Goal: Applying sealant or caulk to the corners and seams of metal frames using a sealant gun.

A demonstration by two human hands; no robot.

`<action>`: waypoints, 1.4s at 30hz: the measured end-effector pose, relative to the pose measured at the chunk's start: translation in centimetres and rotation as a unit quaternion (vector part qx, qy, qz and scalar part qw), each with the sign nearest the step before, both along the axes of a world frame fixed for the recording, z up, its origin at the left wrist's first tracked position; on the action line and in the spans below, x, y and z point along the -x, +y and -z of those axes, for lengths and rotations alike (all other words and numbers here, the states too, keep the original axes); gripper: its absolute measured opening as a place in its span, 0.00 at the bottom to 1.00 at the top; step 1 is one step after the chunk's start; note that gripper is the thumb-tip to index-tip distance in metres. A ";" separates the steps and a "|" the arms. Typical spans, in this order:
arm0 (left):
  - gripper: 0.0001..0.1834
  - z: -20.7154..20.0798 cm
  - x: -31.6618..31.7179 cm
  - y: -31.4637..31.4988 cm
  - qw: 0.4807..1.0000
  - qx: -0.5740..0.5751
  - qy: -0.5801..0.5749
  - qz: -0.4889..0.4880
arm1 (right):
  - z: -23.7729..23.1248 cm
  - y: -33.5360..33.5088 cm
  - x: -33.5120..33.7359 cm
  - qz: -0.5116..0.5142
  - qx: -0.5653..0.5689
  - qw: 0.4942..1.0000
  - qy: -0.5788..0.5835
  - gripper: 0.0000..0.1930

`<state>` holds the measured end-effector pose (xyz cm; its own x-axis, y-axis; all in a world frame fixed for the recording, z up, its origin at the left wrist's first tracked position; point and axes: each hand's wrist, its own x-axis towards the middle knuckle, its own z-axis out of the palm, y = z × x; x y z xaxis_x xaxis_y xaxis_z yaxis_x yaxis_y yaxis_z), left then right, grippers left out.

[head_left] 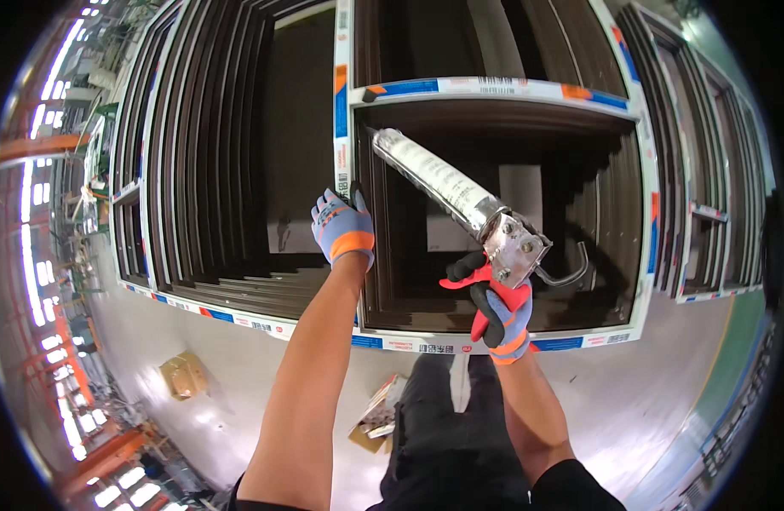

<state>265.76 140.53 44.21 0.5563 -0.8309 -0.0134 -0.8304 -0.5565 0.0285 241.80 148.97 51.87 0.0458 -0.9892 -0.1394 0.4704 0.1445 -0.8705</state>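
Observation:
My right hand (pixel 509 324), in a grey-blue and orange glove, is wrapped round the red and black handle of a caulking gun (pixel 518 247). A white sealant tube (pixel 439 180) sits in the gun. Its nozzle tip points up and left into the inner corner of a dark window frame (pixel 502 328), beside the upright middle bar. My left hand (pixel 342 228), gloved alike, lies with stretched fingers on that middle bar (pixel 341 128) and holds nothing. Printed protective film in white, blue and orange covers the bars.
Several similar frames lie stacked beneath this one, their dark edges stepping down inside the openings. Another stack of frames (pixel 707 213) stands at the right. On the floor are a cardboard box (pixel 183 376) at the left and an open carton (pixel 379 417) by my legs.

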 end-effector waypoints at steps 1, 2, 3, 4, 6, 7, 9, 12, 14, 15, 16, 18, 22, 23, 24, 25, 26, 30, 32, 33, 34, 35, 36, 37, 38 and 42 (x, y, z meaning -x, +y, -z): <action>0.29 -0.1 0.0 0.0 1.000 -0.003 0.001 -0.003 | -1.2 0.0 0.7 -0.009 0.003 1.000 0.016 0.16; 0.29 -0.2 -0.1 0.0 1.000 -0.004 0.007 -0.008 | -2.9 0.5 1.9 -0.065 -0.076 0.992 0.082 0.14; 0.29 -0.3 -0.1 0.1 1.000 -0.002 0.017 -0.006 | -4.4 1.0 2.5 -0.101 -0.118 0.979 0.132 0.13; 0.29 -0.4 -0.1 0.1 1.000 -0.003 0.023 -0.011 | -5.8 1.6 3.4 -0.120 -0.076 0.971 0.191 0.13; 0.30 -0.4 -0.5 0.3 0.997 -0.004 0.073 -0.036 | -7.5 3.7 3.3 -0.057 0.031 0.979 0.193 0.15; 0.30 -0.5 -0.7 0.3 0.996 0.028 0.084 -0.031 | -9.2 5.7 4.7 -0.092 -0.060 0.981 0.160 0.16; 0.31 -0.6 -0.7 1.6 0.989 0.107 0.100 -0.019 | -10.5 9.6 5.8 -0.017 -0.055 0.984 0.171 0.14; 0.29 -2.0 1.0 6.3 0.957 0.241 0.162 0.008 | -11.1 14.3 7.7 -0.005 -0.062 0.965 0.254 0.23; 0.26 -4.5 4.6 12.7 0.899 0.281 0.333 0.040 | -10.5 17.0 8.1 0.063 -0.134 0.965 0.216 0.23; 0.26 -6.5 6.6 16.2 0.865 0.314 0.385 0.068 | -10.0 18.1 8.4 0.045 -0.085 0.969 0.228 0.23; 0.26 -8.7 8.8 19.7 0.830 0.371 0.409 0.078 | -9.4 19.0 8.6 0.047 -0.094 0.966 0.238 0.23; 0.25 -13.4 12.8 26.8 0.809 0.393 0.412 0.149 | -8.0 20.2 9.8 -0.029 -0.094 0.957 0.272 0.19; 0.34 -22.7 20.9 38.4 0.756 0.393 0.428 0.301 | -6.5 24.8 15.2 -0.152 -0.098 0.932 0.315 0.18; 0.36 -24.1 23.1 40.1 0.776 0.378 0.404 0.303 | -6.3 26.1 16.7 -0.179 -0.091 0.925 0.322 0.18; 0.37 -24.9 25.0 41.4 0.791 0.387 0.387 0.275 | -6.4 27.1 18.2 -0.203 -0.083 0.919 0.327 0.18; 0.38 -25.5 27.0 42.9 0.812 0.369 0.372 0.258 | -6.5 28.0 19.6 -0.228 -0.075 0.911 0.336 0.19; 0.37 -25.9 28.9 44.1 0.835 0.337 0.373 0.225 | -6.7 28.7 20.7 -0.249 -0.066 0.906 0.336 0.19; 0.30 -27.4 33.1 46.9 0.768 0.527 0.358 0.065 | -7.2 30.1 21.9 -0.325 -0.032 0.885 0.332 0.19; 0.23 -27.7 33.3 48.3 0.814 0.539 0.203 0.068 | -7.5 30.3 21.4 -0.367 -0.008 0.874 0.318 0.19; 0.23 -27.9 33.5 49.0 0.817 0.540 0.197 0.053 | -7.7 30.5 21.1 -0.388 0.003 0.868 0.308 0.19; 0.21 -28.3 33.4 49.0 0.835 0.513 0.194 0.046 | -8.0 30.7 20.6 -0.407 0.009 0.863 0.298 0.19; 0.20 -28.6 33.6 49.3 0.851 0.488 0.188 0.039 | -8.5 31.0 20.4 -0.428 0.016 0.857 0.286 0.20; 0.16 -29.0 34.0 49.4 0.851 0.473 0.229 0.007 | -8.8 31.4 19.9 -0.449 0.024 0.850 0.274 0.20; 0.16 -29.3 34.2 49.8 0.846 0.487 0.218 -0.003 | -9.2 31.9 19.6 -0.467 0.031 0.843 0.263 0.20; 0.14 -29.5 34.6 50.2 0.808 0.509 0.296 -0.021 | -9.6 32.5 19.2 -0.486 0.035 0.837 0.250 0.20; 0.17 -28.0 32.8 54.8 0.772 0.451 0.437 -0.096 | -10.2 36.9 16.2 -0.551 0.060 0.809 0.194 0.20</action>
